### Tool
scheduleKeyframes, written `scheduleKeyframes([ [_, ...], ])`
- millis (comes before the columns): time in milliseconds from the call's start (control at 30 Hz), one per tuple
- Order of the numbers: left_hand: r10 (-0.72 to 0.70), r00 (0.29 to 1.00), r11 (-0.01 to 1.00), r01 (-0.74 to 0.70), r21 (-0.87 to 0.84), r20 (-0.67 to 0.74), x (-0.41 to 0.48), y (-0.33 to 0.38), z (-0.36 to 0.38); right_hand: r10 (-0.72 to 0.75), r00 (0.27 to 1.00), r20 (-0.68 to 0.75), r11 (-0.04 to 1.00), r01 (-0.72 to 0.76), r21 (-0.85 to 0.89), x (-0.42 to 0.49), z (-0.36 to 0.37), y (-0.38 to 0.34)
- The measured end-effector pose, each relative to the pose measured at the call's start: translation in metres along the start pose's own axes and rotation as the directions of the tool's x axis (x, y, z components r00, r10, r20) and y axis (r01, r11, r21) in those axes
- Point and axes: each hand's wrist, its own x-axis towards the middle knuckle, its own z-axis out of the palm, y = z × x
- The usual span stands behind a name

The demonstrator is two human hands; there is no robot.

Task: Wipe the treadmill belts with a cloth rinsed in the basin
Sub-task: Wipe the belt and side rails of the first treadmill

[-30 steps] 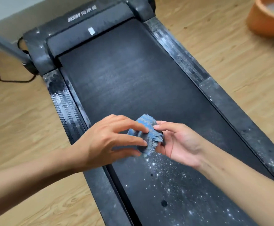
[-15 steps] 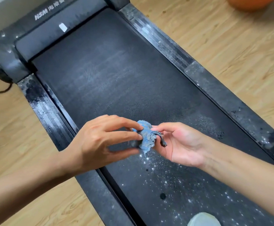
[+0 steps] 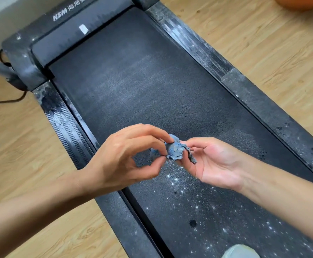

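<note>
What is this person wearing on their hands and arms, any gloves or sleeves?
Nothing visible: the left hand and right hand are bare, no gloves, rings or watch, and the left forearm and right forearm are uncovered to the frame's edge.

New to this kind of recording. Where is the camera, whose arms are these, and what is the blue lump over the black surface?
No robot here: a person wears one wide-angle camera on the head, so you look forward and down at their own bare arms. The left hand and the right hand both pinch a small bunched blue cloth, smeared grey, between their fingertips. Beneath lies a black treadmill belt with dusty side rails, on a wooden floor. Its near part is dotted with white specks; dust or droplets, I cannot tell. The orange shape at the top right edge is probably the basin. A pale rounded thing at the bottom edge is cut off.
</note>
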Motion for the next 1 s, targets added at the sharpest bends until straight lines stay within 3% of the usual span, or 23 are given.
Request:
scheduleKeyframes([
  [133,-0.167,0.983,0.978,0.154,-0.143,-0.082,-0.002,0.002,0.001,-0.046,0.997,-0.057,0.997,0.043,-0.067,-0.004,0.006,-0.002],
  [233,-0.371,0.92,0.885,0.311,-0.345,-0.123,-0.003,-0.002,0.002,-0.088,0.992,-0.086,0.99,0.078,-0.114,-0.006,0.006,-0.002],
  [300,-0.476,0.873,0.799,0.38,-0.466,-0.106,-0.003,-0.005,0.004,-0.196,0.966,-0.17,0.955,0.149,-0.257,-0.008,0.006,0.0],
  [333,-0.517,0.85,0.758,0.402,-0.514,-0.098,-0.003,-0.007,0.005,-0.306,0.926,-0.219,0.891,0.198,-0.408,-0.008,0.004,0.002],
  [400,-0.561,0.823,0.71,0.426,-0.561,-0.086,-0.004,-0.01,0.006,-0.561,0.806,-0.192,0.639,0.274,-0.719,-0.01,0.006,0.005],
  [433,-0.567,0.82,0.709,0.433,-0.557,-0.084,-0.005,-0.01,0.007,-0.616,0.779,-0.116,0.55,0.32,-0.772,-0.011,0.009,0.007],
  [467,-0.562,0.823,0.722,0.438,-0.535,-0.085,-0.005,-0.008,0.008,-0.617,0.785,-0.044,0.526,0.371,-0.765,-0.012,0.013,0.01],
  [567,-0.47,0.874,0.839,0.398,-0.37,-0.125,-0.005,-0.001,0.01,-0.533,0.844,0.055,0.606,0.426,-0.672,-0.011,0.025,0.017],
  [633,-0.426,0.89,0.881,0.367,-0.299,-0.161,-0.003,0.002,0.011,-0.531,0.845,0.062,0.636,0.446,-0.629,-0.01,0.027,0.018],
  [733,-0.472,0.866,0.847,0.394,-0.356,-0.166,0.001,0.003,0.008,-0.533,0.844,0.058,0.678,0.467,-0.567,-0.012,0.025,0.017],
  [900,-0.561,0.825,0.705,0.431,-0.563,-0.071,0.008,0.0,0.006,-0.555,0.831,0.031,0.719,0.498,-0.486,-0.013,0.025,0.017],
  [1000,-0.527,0.845,0.766,0.425,-0.482,-0.091,0.011,0.002,0.005,-0.542,0.838,0.059,0.735,0.507,-0.45,-0.014,0.025,0.016],
])
